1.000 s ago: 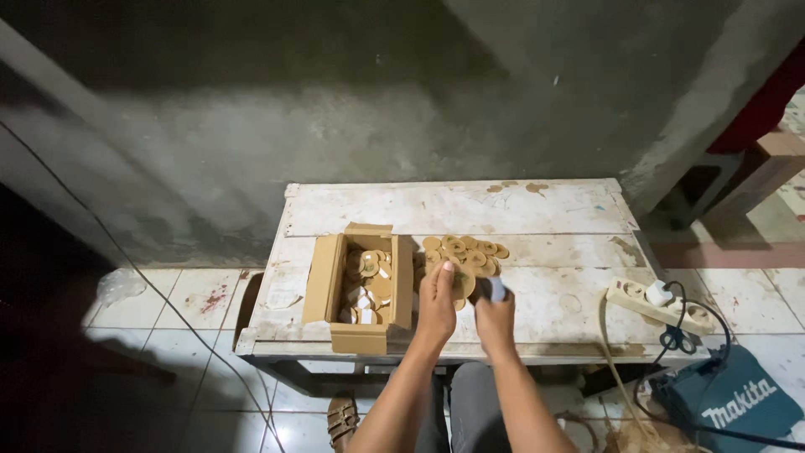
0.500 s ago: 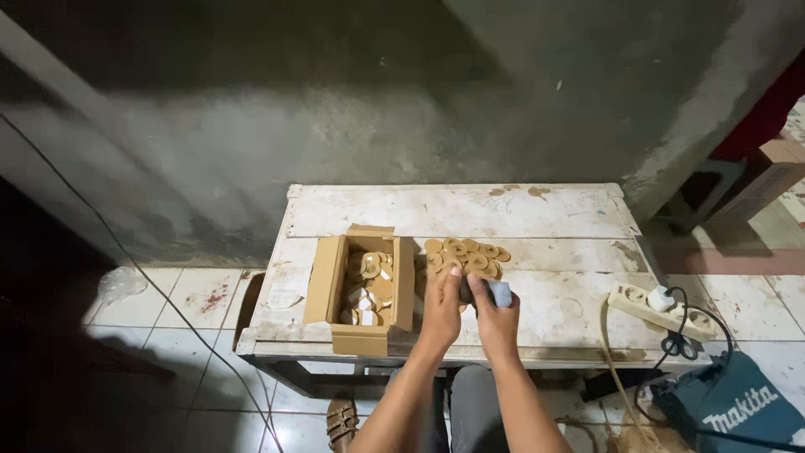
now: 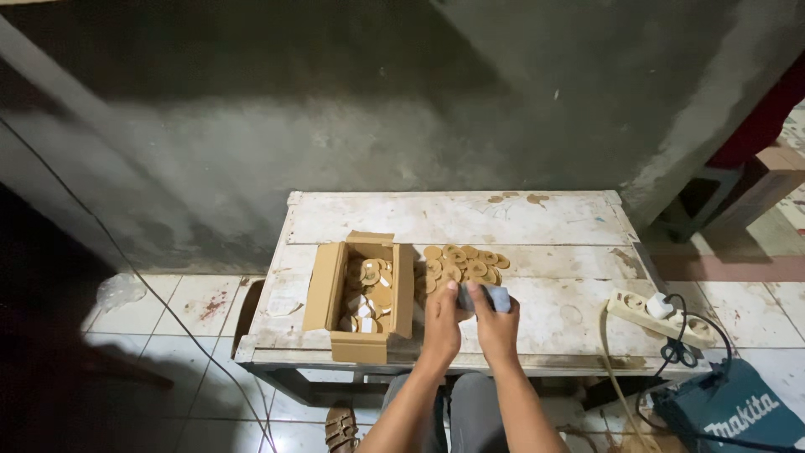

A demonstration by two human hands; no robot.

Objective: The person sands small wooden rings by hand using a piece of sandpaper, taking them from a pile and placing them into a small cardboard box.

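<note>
My left hand [image 3: 441, 323] and my right hand [image 3: 496, 326] meet over the front of a worn white wooden table [image 3: 537, 220]. A small grey-blue block [image 3: 495, 297] sits under the fingers of my right hand, which grips it. My left hand's fingertips touch the near end of the block and the edge of a pile of round tan wooden discs [image 3: 463, 264]; what it holds, if anything, is hidden. To the left stands an open cardboard box [image 3: 326, 289] with several discs and white bits inside.
A white power strip [image 3: 658, 314] with a plug lies at the table's right edge, its cables hanging down to a teal tool case [image 3: 728, 413] on the tiled floor. A rough concrete wall rises behind. My knees and a sandalled foot [image 3: 341, 426] show below.
Both hands have drawn closer together; my left hand has slid right to meet the right hand at the grey-blue block. The disc pile and box have not moved.
</note>
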